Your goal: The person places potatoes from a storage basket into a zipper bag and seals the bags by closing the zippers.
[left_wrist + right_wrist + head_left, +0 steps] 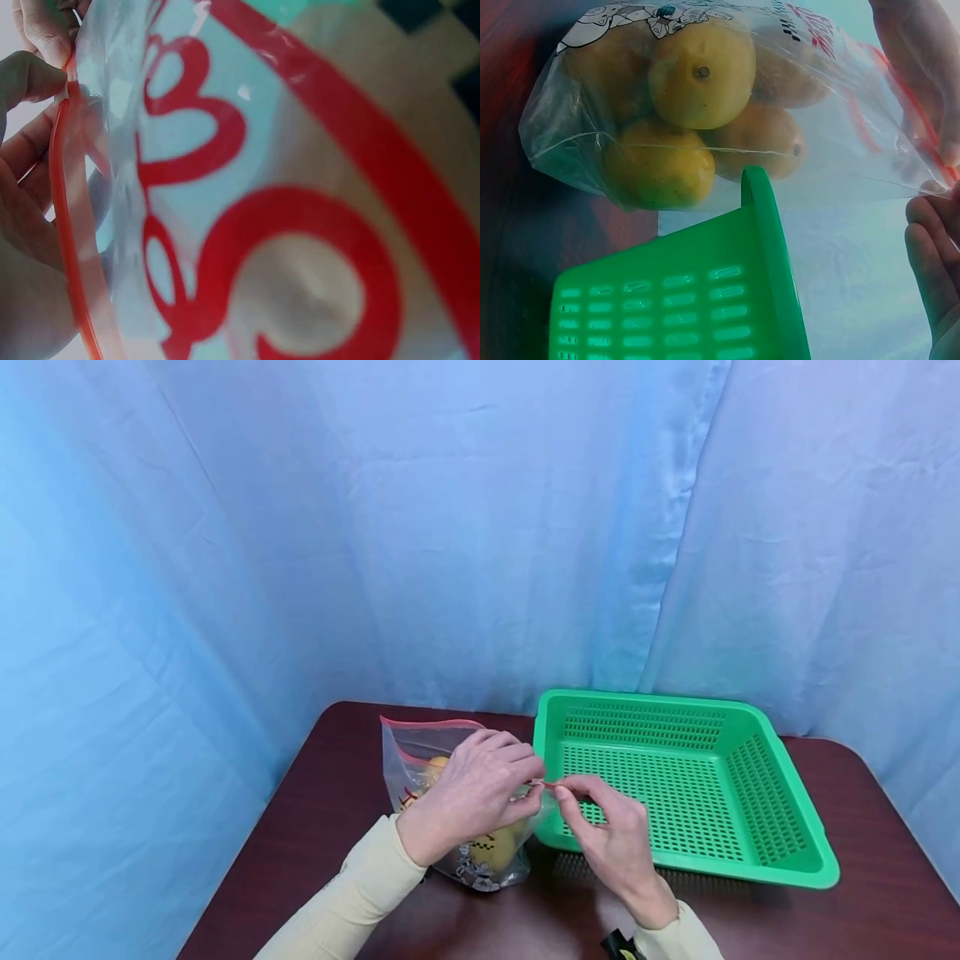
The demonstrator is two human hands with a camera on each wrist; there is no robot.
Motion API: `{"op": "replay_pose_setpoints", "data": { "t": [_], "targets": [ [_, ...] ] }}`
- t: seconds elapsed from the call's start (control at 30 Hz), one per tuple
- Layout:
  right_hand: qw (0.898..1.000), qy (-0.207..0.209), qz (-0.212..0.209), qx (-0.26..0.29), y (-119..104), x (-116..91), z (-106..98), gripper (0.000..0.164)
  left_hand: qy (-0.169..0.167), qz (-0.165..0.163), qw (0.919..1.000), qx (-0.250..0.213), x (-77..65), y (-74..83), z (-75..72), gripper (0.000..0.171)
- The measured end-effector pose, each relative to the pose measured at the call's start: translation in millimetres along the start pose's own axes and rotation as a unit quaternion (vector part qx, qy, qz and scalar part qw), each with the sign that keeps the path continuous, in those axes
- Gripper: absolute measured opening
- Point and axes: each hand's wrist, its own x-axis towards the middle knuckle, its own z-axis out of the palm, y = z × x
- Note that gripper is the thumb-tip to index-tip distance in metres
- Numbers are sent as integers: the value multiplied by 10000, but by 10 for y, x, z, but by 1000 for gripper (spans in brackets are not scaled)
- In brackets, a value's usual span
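Observation:
A clear zip bag (480, 881) with a red zip edge and printed drawings stands on the table, holding several round yellow-orange fruits (705, 75). At its left side the two red edges stand apart. My left hand (483, 785) reaches over the bag and pinches the red zip edge (64, 217) near the right corner. Just beside it, my right hand (615, 835) pinches the end of that same edge between thumb and forefinger. A small whitish piece (63, 93) shows on the zip by the left thumb. The left hand hides part of the bag in the head view.
A green perforated basket (652, 698) sits right of the bag, its near wall (667, 277) close beside it. Both stand on a dark reddish table (292, 827). Light blue curtains (465, 527) hang behind and to the left.

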Motion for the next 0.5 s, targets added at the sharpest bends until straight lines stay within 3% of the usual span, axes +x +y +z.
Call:
{"op": "replay_pose_setpoints", "data": {
  "t": [0.5],
  "targets": [
    [9999, -14, 146, 4, -8, -21, -32, 11, -3, -25, 9999, 146, -41, -20, -56, 4]
  ]
}}
